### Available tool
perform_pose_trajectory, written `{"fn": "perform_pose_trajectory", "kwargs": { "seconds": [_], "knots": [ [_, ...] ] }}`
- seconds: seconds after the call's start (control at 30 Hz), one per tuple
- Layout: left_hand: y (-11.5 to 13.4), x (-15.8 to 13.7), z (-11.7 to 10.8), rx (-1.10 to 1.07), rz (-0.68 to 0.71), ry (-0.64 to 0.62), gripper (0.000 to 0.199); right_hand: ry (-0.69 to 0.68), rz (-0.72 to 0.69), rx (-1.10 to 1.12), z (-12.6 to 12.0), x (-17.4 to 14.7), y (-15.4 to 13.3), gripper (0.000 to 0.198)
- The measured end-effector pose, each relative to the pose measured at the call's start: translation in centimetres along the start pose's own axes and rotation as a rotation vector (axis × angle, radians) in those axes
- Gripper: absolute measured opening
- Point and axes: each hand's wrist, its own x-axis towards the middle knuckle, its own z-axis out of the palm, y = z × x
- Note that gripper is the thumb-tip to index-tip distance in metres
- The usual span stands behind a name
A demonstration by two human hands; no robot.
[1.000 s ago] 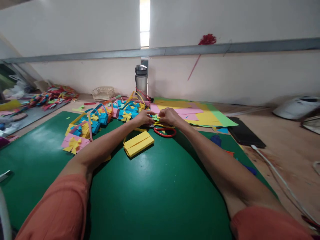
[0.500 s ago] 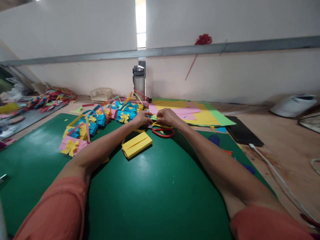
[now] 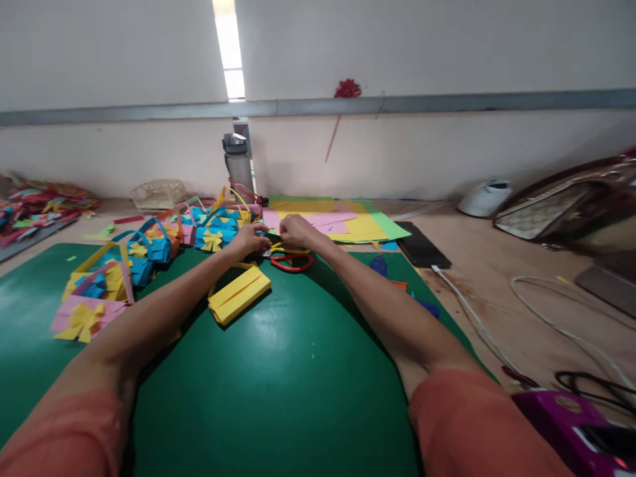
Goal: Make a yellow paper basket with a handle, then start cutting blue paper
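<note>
At the far side of the green mat, my left hand [image 3: 251, 240] reaches beside the blue paper bags, its finger and thumb stretched forward and apart. My right hand [image 3: 297, 231] is close by on the right, its fingers bent down and closed; whatever lies in them is hidden. Between and below the hands are scissors [image 3: 293, 268] with a red handle, and a yellow loop just behind it. Nearer to me lies a folded yellow paper bag [image 3: 239, 295] with a thin handle. A blue paper bag with a yellow bow [image 3: 212, 240] stands left of my left hand.
Several finished paper bags [image 3: 142, 255] line the left of the green mat [image 3: 278, 391]. Coloured paper sheets [image 3: 382, 228] lie behind my right hand. A bottle [image 3: 238, 165] stands by the wall. On the right are a phone [image 3: 423, 245] with a white cable and a purple device [image 3: 566, 424].
The view has turned to the right, so things appear further left and the purple device has come in. My hands stay at the same spot, with small finger movements.
</note>
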Motion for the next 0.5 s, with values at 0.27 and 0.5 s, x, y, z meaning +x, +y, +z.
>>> {"fn": "perform_pose_trajectory", "kwargs": {
  "seconds": [0.27, 0.5],
  "knots": [
    [0.09, -0.66, 0.07, 0.040, -0.045, -0.061, 0.032, -0.005, 0.012, -0.043, -0.23, -0.84, -0.45, 0.033],
    [-0.09, -0.09, 0.09, 0.044, -0.061, -0.053, 0.033, 0.013, 0.002, -0.074, -0.02, -0.80, -0.47, 0.033]
  ]
}}
